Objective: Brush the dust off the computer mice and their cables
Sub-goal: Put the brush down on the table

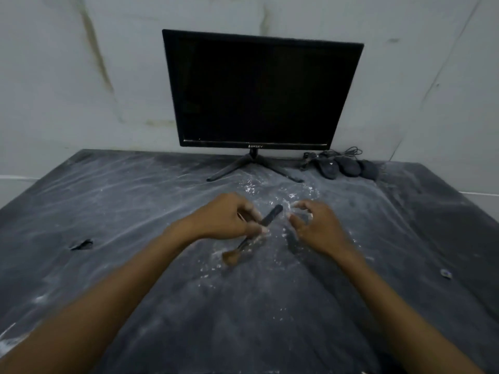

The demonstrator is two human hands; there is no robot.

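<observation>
Head view: in front of the monitor [262, 90], the left hand [229, 217] gripped a brush [253, 233]; the right hand [313, 225] hovered with fingers curled, holding nothing; mice [348, 167] lay beside the monitor's stand.

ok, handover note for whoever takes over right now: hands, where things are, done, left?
Left hand grips the brush mid-handle, bristles down on the dusty dark table.
Right hand is curled beside the brush tip; whether it holds anything is unclear.
The mice and their cables lie bunched at the back right, beside the monitor stand.
Done: brush picked up.
Left: brush the mice and cables.
</observation>
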